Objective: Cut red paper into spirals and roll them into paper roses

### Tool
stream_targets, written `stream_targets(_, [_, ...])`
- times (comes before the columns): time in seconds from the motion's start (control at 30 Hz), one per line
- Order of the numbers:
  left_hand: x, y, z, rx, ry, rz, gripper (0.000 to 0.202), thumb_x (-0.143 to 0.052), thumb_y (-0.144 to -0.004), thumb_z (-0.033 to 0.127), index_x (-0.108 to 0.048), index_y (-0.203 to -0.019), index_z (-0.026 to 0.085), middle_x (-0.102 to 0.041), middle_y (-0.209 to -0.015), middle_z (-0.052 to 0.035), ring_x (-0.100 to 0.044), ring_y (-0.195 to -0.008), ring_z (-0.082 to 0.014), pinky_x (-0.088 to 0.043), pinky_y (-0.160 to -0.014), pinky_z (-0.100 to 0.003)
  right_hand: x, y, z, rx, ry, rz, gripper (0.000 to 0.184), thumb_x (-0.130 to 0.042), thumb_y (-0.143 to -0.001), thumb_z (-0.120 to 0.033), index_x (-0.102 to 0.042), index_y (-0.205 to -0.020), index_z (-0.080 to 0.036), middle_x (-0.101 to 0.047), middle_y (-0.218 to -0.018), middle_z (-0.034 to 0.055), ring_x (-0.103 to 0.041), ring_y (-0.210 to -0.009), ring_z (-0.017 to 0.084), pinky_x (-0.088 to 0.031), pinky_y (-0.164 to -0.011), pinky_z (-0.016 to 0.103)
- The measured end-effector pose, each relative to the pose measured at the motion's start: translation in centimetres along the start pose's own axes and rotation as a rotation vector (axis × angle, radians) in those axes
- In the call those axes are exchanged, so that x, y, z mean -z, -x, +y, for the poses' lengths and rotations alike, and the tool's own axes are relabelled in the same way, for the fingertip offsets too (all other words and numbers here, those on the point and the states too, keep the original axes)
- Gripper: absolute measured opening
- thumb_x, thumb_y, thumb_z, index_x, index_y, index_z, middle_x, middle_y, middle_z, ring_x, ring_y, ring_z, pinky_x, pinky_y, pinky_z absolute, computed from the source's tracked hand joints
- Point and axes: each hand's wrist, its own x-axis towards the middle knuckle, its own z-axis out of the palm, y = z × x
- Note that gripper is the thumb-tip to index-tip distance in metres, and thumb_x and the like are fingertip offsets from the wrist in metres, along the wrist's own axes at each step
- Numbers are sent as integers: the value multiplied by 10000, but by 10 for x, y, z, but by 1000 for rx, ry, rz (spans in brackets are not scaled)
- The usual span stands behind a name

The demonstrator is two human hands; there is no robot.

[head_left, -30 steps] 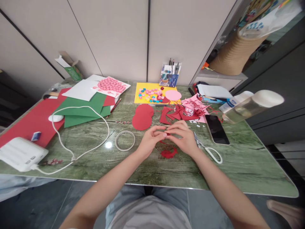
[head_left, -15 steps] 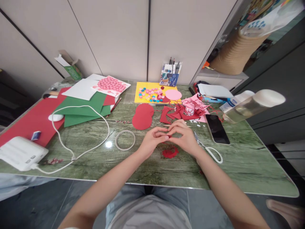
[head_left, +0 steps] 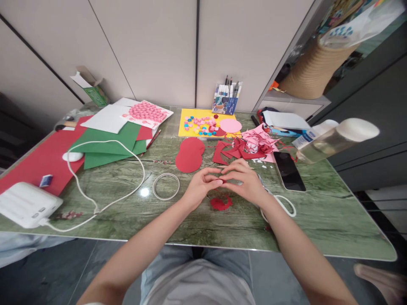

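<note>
Fingertips of my left hand and my right hand meet over the table, pinching a small bit of red paper mostly covered by the fingers. Just below them is a curled red paper strip; it seems joined to the pinched bit, though the link is hard to make out. White-handled scissors lie partly under my right forearm. Beyond the hands are red paper circles and red paper offcuts.
A tape roll lies left of my hands, with a looped white cable beyond it. On the right are a phone and a tilted bottle. Small coloured paper pieces cover a yellow sheet at the back.
The curled red strip below my hands has shifted slightly left and changed its shape a little. Both hands keep their pinch in nearly the same place.
</note>
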Motion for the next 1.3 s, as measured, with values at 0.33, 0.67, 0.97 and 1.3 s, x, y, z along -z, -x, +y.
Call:
stream_targets(0.33, [-2, 1, 4, -5, 52, 1, 334, -710, -673, 216, -607, -989, 187, -688, -778, -17, -611, -731, -124, -410, -760, -266, -10, 0, -4, -70, -27, 69, 127, -650, -778, -276, -676, -902, -282, -669, -915, 33, -523, -924, 224, -434, -814, 424])
stream_targets(0.67, [-7, 3, 0, -12, 92, 7, 329, -715, -660, 175, -604, -970, 169, -695, -821, -30, -611, -780, -122, -409, -795, -268, -12, 0, -5, -127, -81, 142, 48, -674, -748, -245, -627, -752, -236, -628, -816, 27, -546, -878, 218, -432, -790, 405])
stream_targets(0.97, [-5, 2, 1, 20, 70, -10, 336, -741, -622, 182, -617, -935, 173, -699, -766, -23, -616, -690, -125, -425, -735, -273, -9, -2, -3, -106, -175, 61, 110, -695, -728, -261, -592, -715, -224, -610, -800, 24, -544, -845, 203, -446, -757, 380])
stream_targets(1.3, [-2, 2, 2, -2, 52, 11, 310, -733, -639, 198, -624, -928, 170, -688, -733, -15, -606, -669, -116, -410, -717, -258, -2, -2, -1, -91, -137, 17, 120, -695, -734, -276, -679, -853, -267, -645, -900, 34, -538, -905, 211, -449, -821, 415])
